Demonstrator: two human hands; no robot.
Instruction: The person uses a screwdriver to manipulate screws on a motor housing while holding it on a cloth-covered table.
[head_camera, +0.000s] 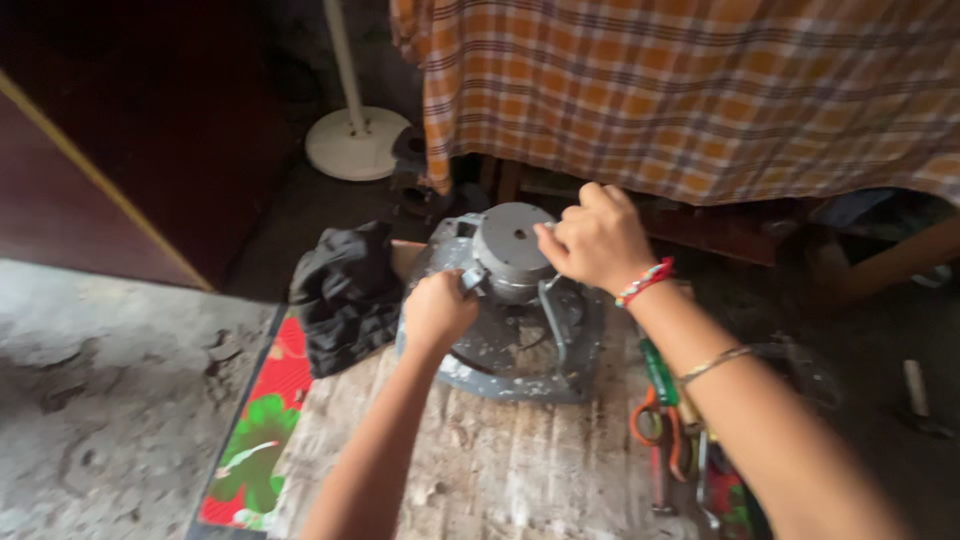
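A grey round fan frame (500, 375) with a cylindrical metal motor (508, 238) in its middle lies on a worn wooden board (480, 470). My left hand (437, 310) is closed in a fist against the left side of the motor, pinching a small grey part there. Over the motor's right side, my right hand (598, 238) grips the housing, fingers curled; beaded and thin metal bracelets circle that wrist and forearm.
A black cloth (345, 295) lies left of the frame. Orange-handled pliers (655, 420) and other tools lie at the right. A red flowered mat (265, 430) edges the board. Behind stand a white fan base (355, 140) and a checked cloth (690, 80).
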